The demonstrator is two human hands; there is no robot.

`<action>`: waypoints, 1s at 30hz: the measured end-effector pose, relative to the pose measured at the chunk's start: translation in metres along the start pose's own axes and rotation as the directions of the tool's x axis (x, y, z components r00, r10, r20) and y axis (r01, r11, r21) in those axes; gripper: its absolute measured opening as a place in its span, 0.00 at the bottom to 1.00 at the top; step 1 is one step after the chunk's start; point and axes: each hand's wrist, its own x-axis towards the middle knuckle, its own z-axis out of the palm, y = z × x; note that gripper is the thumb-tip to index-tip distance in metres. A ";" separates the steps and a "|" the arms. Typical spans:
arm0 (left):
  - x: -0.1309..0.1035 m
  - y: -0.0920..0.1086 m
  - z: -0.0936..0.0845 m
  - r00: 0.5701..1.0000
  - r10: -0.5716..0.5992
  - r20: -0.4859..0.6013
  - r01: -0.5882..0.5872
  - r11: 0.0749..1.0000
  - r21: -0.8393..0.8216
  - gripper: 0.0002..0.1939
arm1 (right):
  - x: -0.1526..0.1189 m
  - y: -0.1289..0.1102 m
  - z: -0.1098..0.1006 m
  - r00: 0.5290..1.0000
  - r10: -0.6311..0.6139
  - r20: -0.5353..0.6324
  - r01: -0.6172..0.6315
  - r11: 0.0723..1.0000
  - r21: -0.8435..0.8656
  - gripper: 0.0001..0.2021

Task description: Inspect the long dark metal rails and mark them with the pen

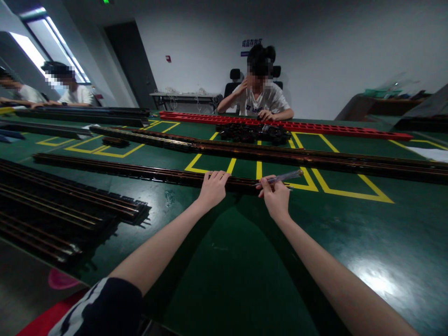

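A long black rail [154, 173] with copper-coloured strips lies across the green table in front of me. My left hand [214, 189] is closed over it close to its right end, fingers on the far side. At that right end, my right hand [276, 198] pinches a slim tool with a clear handle [289, 176]. The handle points up and to the right, and the tool's tip is at the rail's end, too small to make out. A thin metal piece shows beside the right fingers; I cannot tell what it is.
More black rails [70, 196] lie at the left edge. Another long rail [315, 156] crosses beyond mine. Behind it are a pile of black parts [252, 132] and a red slotted bar [350, 130]. A person [262, 98] sits opposite; others sit far left. Yellow tape marks the table.
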 end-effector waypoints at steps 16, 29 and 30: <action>-0.001 -0.002 0.000 1.000 -0.006 -0.014 0.006 1.000 0.009 0.23 | 0.001 0.000 -0.001 1.000 0.006 0.022 -0.007 0.999 0.031 0.24; -0.001 -0.002 -0.001 1.000 -0.017 -0.010 0.017 1.000 -0.007 0.23 | 0.000 0.002 0.000 1.000 0.005 -0.002 -0.005 0.999 0.040 0.25; -0.001 -0.002 -0.001 1.000 -0.017 -0.011 0.017 1.000 -0.007 0.24 | 0.000 0.002 0.000 1.000 0.004 -0.001 -0.004 0.999 0.041 0.26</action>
